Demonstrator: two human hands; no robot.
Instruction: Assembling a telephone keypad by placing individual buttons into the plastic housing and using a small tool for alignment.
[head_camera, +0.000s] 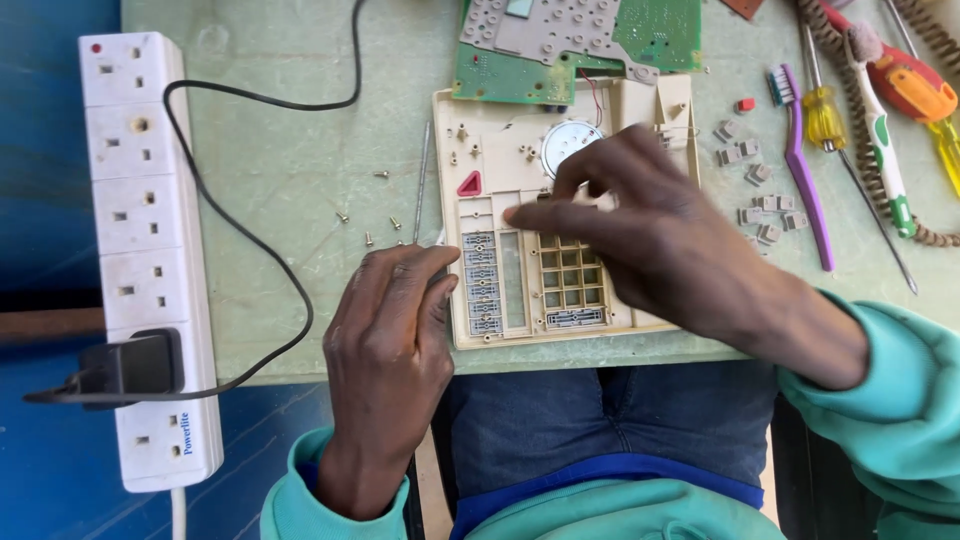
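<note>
Head view: a beige plastic housing (560, 215) lies inside-up at the near edge of a green table (290, 170), a green circuit board (580, 45) resting against its far end. Left hand (385, 350) is curled at the housing's left edge, fingers closed around a thin metal tool (421, 185) — only the shaft shows. Right hand (650, 225) lies across the housing, fingers loosely spread, fingertips pressing its inner face; whether it pinches anything I cannot tell. Small screws (368, 238) lie just left — grey keys (750, 165) right.

Left hand (390, 335) curled, knuckles up; right hand (640, 225) fingers spread, pressing down.
</note>
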